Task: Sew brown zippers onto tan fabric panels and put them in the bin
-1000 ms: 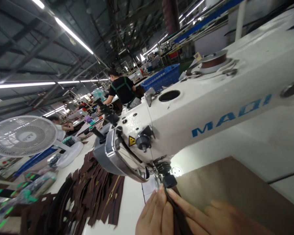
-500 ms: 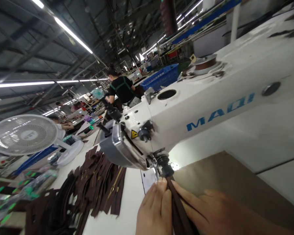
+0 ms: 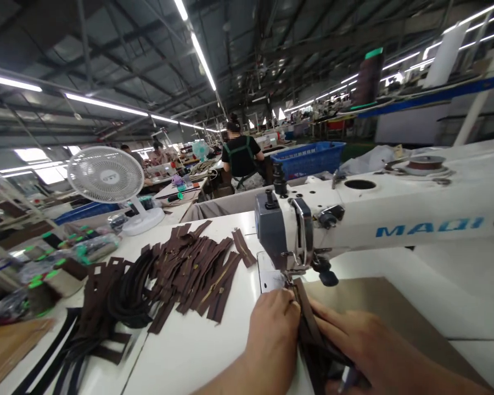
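A white sewing machine [image 3: 379, 219] stands on the white table [image 3: 197, 351]. A dark brown strip [image 3: 307, 315] runs from under its presser foot [image 3: 290, 277] toward me. My left hand [image 3: 271, 334] presses on the strip's left side, fingers curled close to the foot. My right hand [image 3: 366, 345] lies over the strip's right side, fingers closed along it and pointing at the needle. The strip's near end bunches between both hands.
A pile of brown zipper pieces [image 3: 197, 269] and dark straps [image 3: 127, 291] lies left of the machine. A white desk fan [image 3: 107, 178] stands at the back left. A brown panel [image 3: 379, 307] lies under the machine arm. A person in black [image 3: 241, 156] sits beyond, by a blue crate [image 3: 308, 159].
The view has levelled out and swung left, so more of the table and zipper pile shows. Both hands stay on the brown strip at the presser foot.
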Motion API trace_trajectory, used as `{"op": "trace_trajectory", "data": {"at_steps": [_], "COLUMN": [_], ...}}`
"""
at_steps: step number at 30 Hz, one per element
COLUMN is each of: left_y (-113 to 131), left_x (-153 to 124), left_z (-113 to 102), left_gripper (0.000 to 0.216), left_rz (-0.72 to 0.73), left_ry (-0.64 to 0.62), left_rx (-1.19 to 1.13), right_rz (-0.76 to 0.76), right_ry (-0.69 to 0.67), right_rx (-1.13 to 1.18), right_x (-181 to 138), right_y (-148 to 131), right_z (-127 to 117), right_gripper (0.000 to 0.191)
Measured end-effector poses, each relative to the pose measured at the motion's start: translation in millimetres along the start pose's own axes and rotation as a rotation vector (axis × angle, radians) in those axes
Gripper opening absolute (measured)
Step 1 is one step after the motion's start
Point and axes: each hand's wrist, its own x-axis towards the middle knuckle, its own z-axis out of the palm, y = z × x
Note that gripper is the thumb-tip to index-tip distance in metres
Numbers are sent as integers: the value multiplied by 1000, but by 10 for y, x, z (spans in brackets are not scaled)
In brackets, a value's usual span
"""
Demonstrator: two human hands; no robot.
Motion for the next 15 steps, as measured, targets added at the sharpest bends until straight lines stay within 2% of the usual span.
{"op": "trace_trajectory", "data": {"at_steps": [3, 15], "left_y": [-24, -17], "left_x": [-7, 13], "left_z": [32, 12], "left_gripper": [12, 14], "left_rz": [48, 33], "left_ry": [38, -78], "left_rx": [-10, -21], "right_rz": [23, 62], "right_ry": [6, -22], "right_rx": [-5, -32], "right_x": [-30, -52], "right_y": [31, 81], "right_z": [55, 139], "right_gripper": [75, 79]}}
